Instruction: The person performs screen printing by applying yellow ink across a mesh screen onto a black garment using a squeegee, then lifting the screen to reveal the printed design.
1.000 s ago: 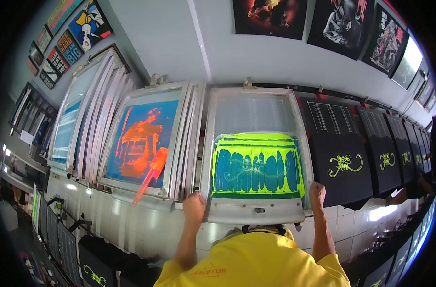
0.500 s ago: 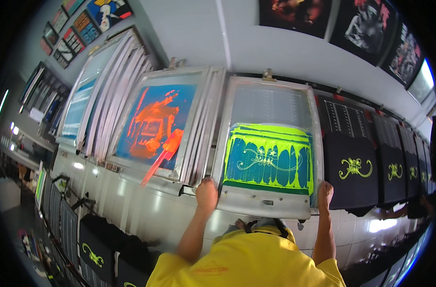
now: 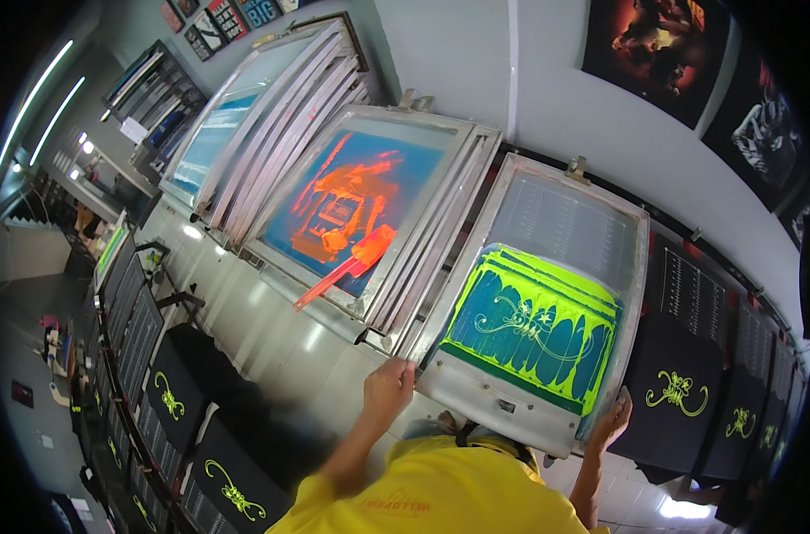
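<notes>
Between both hands [image 3: 385,393] [image 3: 611,422], fingers [image 3: 407,374] curled on its edges, sits a blue screen [image 3: 536,345] streaked yellow-green.

Metal-framed screen [image 3: 534,311], smeared yellow-green

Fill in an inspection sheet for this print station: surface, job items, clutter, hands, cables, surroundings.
Surface: hidden under the screens; pale tiled floor shows between rows.
Job items: metal-framed screen, grey mesh at the far end, yellow-green ink spread unevenly over the near part.
Clutter: orange spatula lying on the orange-smeared screen, handle past its near edge.
Hands: left hand curled at the frame's near left corner; right hand at its near right edge; grip cannot be confirmed.
Cables: nothing seen.
Surroundings: black cloths with yellow-green motifs in rows; dark poster on the wall.
</notes>
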